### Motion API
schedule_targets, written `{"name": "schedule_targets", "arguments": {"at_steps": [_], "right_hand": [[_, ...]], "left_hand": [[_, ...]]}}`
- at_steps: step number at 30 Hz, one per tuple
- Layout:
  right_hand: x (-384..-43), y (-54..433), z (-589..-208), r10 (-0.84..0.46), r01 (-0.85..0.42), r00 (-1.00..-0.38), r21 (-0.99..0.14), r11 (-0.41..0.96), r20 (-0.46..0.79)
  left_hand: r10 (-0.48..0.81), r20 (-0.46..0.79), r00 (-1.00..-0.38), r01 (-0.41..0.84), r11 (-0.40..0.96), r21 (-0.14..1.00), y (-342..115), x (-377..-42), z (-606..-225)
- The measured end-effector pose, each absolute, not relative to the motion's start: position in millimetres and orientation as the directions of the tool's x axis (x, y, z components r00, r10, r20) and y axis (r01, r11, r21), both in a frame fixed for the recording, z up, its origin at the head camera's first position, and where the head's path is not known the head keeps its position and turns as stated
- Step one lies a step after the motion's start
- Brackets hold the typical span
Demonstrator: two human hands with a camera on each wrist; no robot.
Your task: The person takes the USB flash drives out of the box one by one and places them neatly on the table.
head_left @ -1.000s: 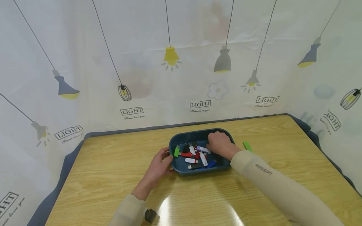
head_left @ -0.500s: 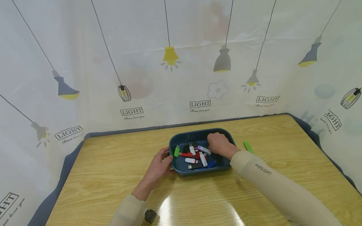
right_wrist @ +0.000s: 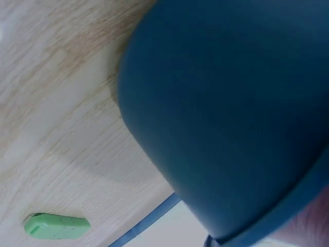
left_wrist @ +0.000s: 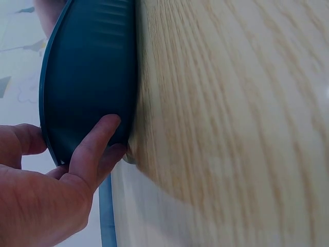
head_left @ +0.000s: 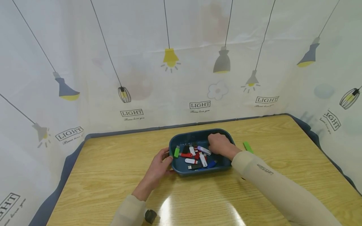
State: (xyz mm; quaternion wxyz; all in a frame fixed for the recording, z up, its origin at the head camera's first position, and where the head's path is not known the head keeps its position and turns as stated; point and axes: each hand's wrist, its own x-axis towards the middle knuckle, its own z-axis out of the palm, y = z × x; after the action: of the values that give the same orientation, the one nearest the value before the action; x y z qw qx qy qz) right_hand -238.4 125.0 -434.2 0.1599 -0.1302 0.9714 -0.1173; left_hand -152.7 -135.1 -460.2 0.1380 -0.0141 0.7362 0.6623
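A dark blue plastic bin [head_left: 183,171] stands on the table, with several USB flash drives [head_left: 203,159] lying in it, white, red, black, blue and green. My left hand [head_left: 158,164] holds the bin's left end; in the left wrist view its thumb and fingers [left_wrist: 95,146] spread around the corner. The right hand [head_left: 220,145] reaches over the right wall into the bin, beside a purple-and-white flash drive [head_left: 204,150]. Its fingertips are hidden, and whatever they may hold cannot be seen. From the right wrist, the bin's outer wall [right_wrist: 221,103] hides most of that hand.
A green flash drive [head_left: 247,147] lies on the wooden table [head_left: 113,175] to the right of the bin. A white cloth printed with lamps [head_left: 158,94] hangs behind the table and along its sides. A small black object [head_left: 150,216] shows by the left sleeve.
The right hand shifts slightly inside the bin, and the purple-and-white flash drive near it has moved a little. My left hand and the bin stay in place.
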Motion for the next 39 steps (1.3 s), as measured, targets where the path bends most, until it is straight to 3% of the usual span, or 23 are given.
{"name": "schedule_targets", "arguments": {"at_steps": [19, 28, 39], "right_hand": [[-219.2, 169.8, -392.4, -0.336, -0.249, -0.936, -0.483, 0.840, -0.102], [-199.5, 190.1, -380.0, -0.289, -0.218, -0.957, -0.564, 0.797, -0.038], [-185.4, 224.4, -369.5, -0.184, -0.142, -0.983, -0.572, 0.808, -0.015]], "left_hand": [[0.168, -0.216, -0.962, -0.199, 0.113, 0.974, -133.9, -151.7, -460.3], [0.173, -0.212, -0.962, -0.194, 0.114, 0.974, -135.0, -150.6, -460.2], [0.178, -0.208, -0.962, -0.189, 0.117, 0.975, -134.4, -150.8, -459.8]]}}
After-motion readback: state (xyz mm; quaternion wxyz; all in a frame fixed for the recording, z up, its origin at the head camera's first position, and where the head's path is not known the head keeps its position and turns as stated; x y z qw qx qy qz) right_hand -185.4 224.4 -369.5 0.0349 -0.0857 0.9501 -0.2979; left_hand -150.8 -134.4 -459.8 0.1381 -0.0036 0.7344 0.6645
